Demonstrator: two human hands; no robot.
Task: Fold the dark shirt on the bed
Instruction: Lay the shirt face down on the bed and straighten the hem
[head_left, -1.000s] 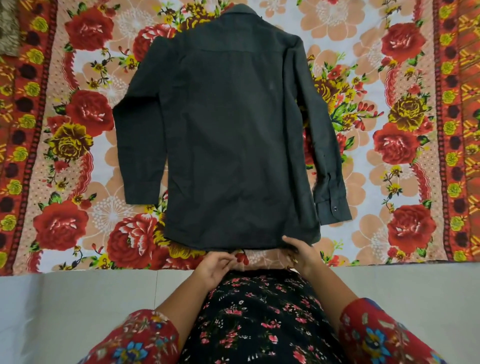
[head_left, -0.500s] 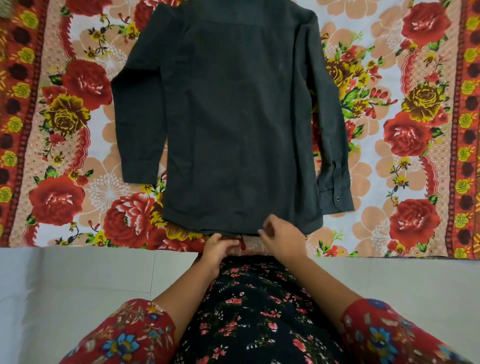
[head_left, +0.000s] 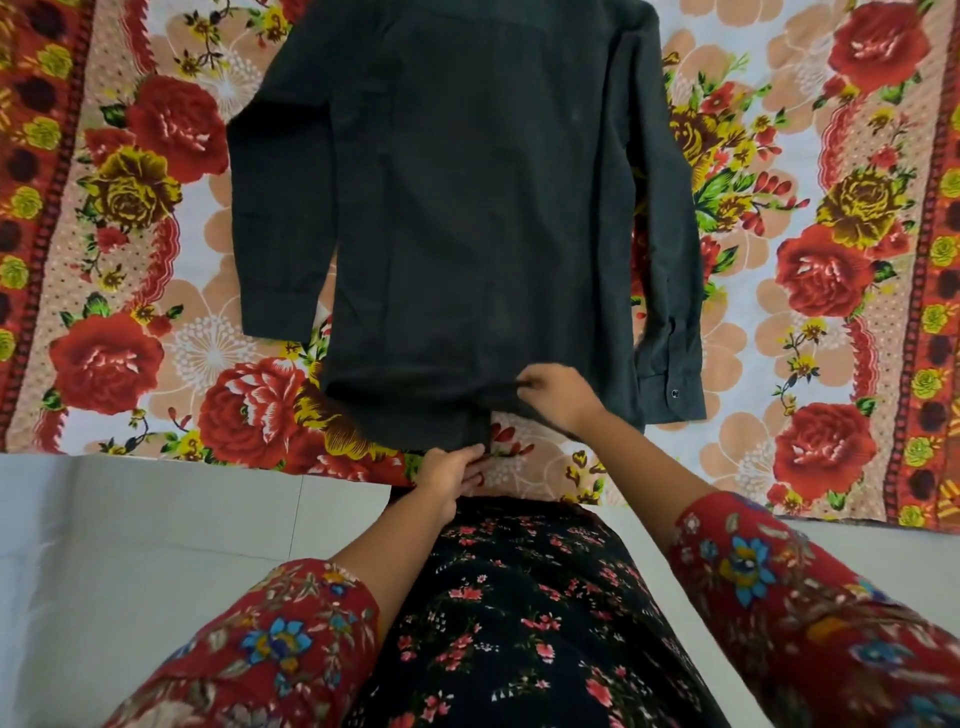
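The dark shirt (head_left: 467, 218) lies back-up on the floral bedsheet (head_left: 156, 312), collar away from me, both long sleeves stretched down its sides. My left hand (head_left: 449, 470) pinches the bottom hem near its middle at the bed's front edge. My right hand (head_left: 558, 395) grips the hem's right part and lifts it a little off the sheet, so the bed shows beneath. The right cuff (head_left: 672, 397) with its button lies flat just right of that hand.
The bed's front edge runs across the frame just below the hem, with pale floor tiles (head_left: 156, 545) beneath it. Wide stretches of sheet lie open on both sides of the shirt. My floral sleeves and dark floral dress fill the foreground.
My right hand has moved up and to the right, raising the right part of the hem off the sheet. My left hand now pinches the hem. The view has tilted down and closer.
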